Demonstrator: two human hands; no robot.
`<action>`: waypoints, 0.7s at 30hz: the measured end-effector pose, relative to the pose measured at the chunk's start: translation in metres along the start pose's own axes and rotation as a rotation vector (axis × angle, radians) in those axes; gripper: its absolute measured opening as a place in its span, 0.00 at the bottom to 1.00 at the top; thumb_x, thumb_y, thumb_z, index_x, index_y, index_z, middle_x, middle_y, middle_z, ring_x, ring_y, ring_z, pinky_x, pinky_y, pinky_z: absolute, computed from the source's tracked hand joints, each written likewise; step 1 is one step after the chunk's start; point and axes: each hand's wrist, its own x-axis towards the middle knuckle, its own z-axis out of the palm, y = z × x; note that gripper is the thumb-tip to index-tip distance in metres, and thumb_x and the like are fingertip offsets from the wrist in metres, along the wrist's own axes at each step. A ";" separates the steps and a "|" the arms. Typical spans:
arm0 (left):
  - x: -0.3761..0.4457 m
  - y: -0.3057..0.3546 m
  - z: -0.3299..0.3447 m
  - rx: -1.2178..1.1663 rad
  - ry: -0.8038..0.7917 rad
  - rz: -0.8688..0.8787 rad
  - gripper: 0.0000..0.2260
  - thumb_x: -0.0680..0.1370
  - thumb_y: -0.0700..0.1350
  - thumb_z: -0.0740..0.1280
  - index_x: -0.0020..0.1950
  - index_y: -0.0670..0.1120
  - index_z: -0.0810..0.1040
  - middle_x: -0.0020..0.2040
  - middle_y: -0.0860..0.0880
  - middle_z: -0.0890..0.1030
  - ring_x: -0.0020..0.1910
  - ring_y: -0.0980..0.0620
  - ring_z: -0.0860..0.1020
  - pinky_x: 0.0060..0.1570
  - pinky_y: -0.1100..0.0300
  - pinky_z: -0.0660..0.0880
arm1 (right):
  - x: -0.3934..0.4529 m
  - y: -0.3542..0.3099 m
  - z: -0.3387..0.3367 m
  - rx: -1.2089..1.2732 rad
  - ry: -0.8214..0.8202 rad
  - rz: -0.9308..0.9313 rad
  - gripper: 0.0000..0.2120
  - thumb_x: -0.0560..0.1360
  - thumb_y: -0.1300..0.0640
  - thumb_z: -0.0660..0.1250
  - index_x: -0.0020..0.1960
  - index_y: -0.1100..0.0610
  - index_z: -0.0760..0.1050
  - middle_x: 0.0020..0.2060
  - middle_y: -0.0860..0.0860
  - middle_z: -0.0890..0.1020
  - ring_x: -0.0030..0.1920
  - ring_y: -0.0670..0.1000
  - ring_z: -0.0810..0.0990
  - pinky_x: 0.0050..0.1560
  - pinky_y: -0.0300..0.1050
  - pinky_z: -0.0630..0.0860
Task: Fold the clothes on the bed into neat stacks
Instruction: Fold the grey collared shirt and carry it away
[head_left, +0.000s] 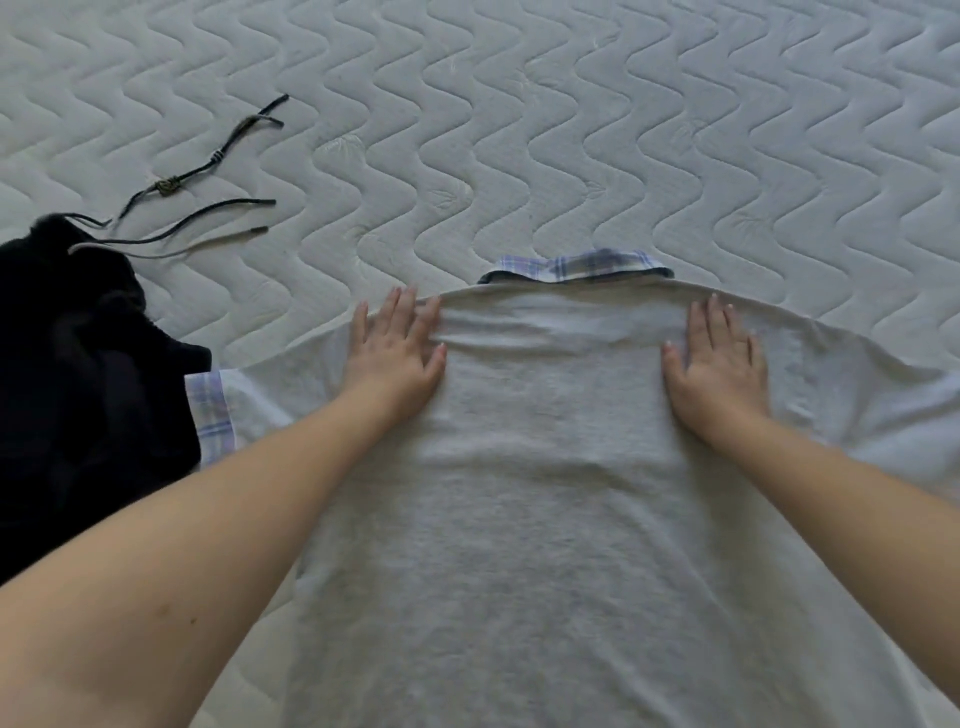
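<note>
Dark clothes (78, 374) w/ loose cords (208, 166) lie left on the bed (571, 130). Left hand (397, 358) & right hand (719, 364), 2 flat palms, fingers straight, press the grey shirt (545, 519).

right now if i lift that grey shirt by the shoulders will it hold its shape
Probably not: the grey shirt looks like soft knit, already rippling between the left hand and right hand. It would likely droop, and seems light.

Both hands flat, arms reaching forward

I see my left hand (397, 351) and right hand (714, 358) lying palm-down, fingers straight and slightly spread, thumbs turned inward toward each other. Both bare forearms stretch forward, well apart, converging slightly toward the hands.
</note>
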 end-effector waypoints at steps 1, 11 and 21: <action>-0.001 0.009 -0.003 0.000 0.050 0.057 0.29 0.82 0.59 0.49 0.81 0.55 0.46 0.81 0.51 0.45 0.79 0.54 0.43 0.71 0.54 0.29 | -0.007 -0.009 0.001 0.027 0.016 -0.020 0.31 0.82 0.42 0.46 0.81 0.51 0.43 0.80 0.47 0.42 0.78 0.46 0.40 0.77 0.48 0.37; -0.117 0.125 0.028 -0.194 0.106 0.177 0.29 0.79 0.53 0.51 0.80 0.48 0.52 0.81 0.48 0.53 0.79 0.53 0.49 0.77 0.48 0.49 | -0.136 -0.045 0.041 -0.004 0.050 -0.388 0.28 0.81 0.46 0.52 0.79 0.54 0.56 0.78 0.51 0.57 0.78 0.49 0.51 0.76 0.52 0.45; -0.255 0.132 0.073 -0.112 -0.018 0.242 0.28 0.80 0.58 0.54 0.79 0.53 0.58 0.80 0.46 0.57 0.78 0.45 0.57 0.74 0.39 0.54 | -0.248 -0.001 0.065 -0.082 -0.023 -0.503 0.28 0.78 0.44 0.53 0.76 0.53 0.65 0.75 0.53 0.65 0.75 0.54 0.64 0.72 0.57 0.58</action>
